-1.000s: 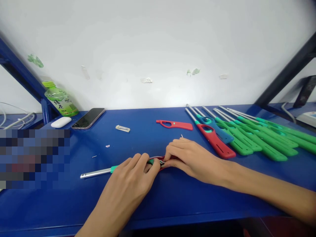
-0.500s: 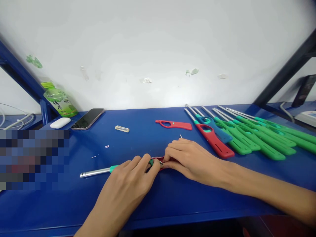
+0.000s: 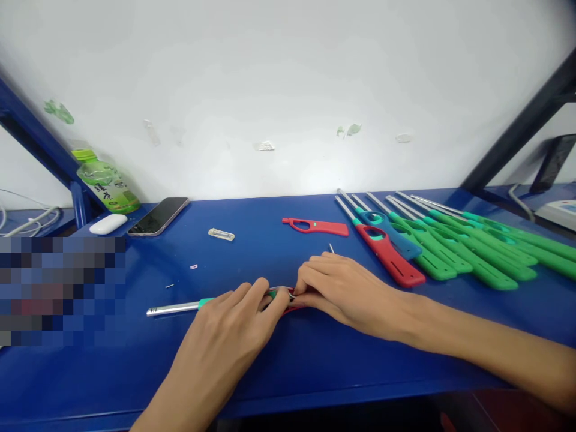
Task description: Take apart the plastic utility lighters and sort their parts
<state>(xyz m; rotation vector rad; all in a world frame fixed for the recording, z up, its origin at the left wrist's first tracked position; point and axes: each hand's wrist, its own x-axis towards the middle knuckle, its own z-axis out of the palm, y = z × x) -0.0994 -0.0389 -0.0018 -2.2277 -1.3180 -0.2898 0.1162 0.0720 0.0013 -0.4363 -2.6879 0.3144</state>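
The lighter (image 3: 173, 309) has shifted beneath the left hand (image 3: 240, 315).

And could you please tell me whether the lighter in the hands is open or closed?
The lighter appears open: inner parts show by the fingers, and a red casing half lies apart.

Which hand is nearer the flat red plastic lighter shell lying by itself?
Right. The right hand sits just below the red plastic lighter shell in the picture; the left hand is farther, to its lower left.

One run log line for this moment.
left hand: holding lighter | right hand: pinching at same lighter | beyond hands: red handle piece | far right: green lighters
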